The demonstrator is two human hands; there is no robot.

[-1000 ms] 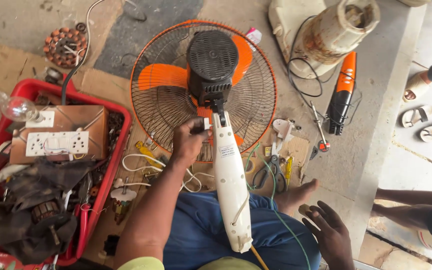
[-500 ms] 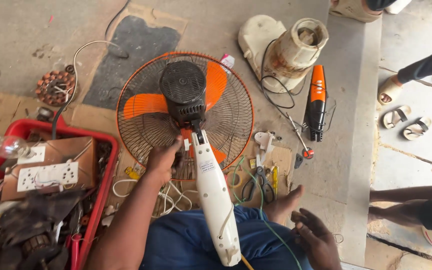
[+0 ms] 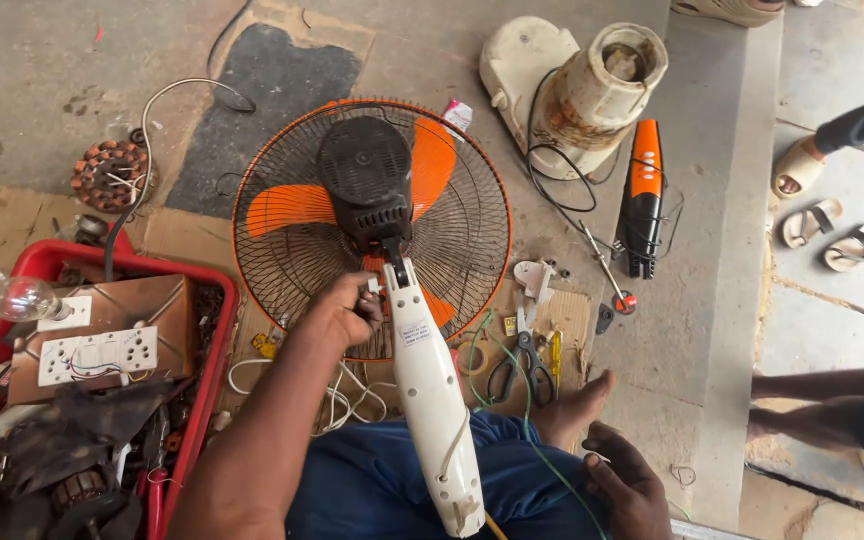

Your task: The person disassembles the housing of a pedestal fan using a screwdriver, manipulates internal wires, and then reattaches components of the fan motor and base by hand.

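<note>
Left hand (image 3: 345, 312) pinched narrow at neck joint of orange-bladed wire-cage fan (image 3: 372, 225) lying face-down on floor, white plastic stem (image 3: 432, 400) across lap. Right hand (image 3: 624, 485) loosely curled, empty, beside bare foot (image 3: 572, 408).

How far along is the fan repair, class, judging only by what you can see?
Done: the fan lies face down with tools spread beside it. In hand: the left hand works at the joint where the white stand meets the black motor housing; the right hand rests idle. Left: scissors and screwdriver lie unpacked.
</note>
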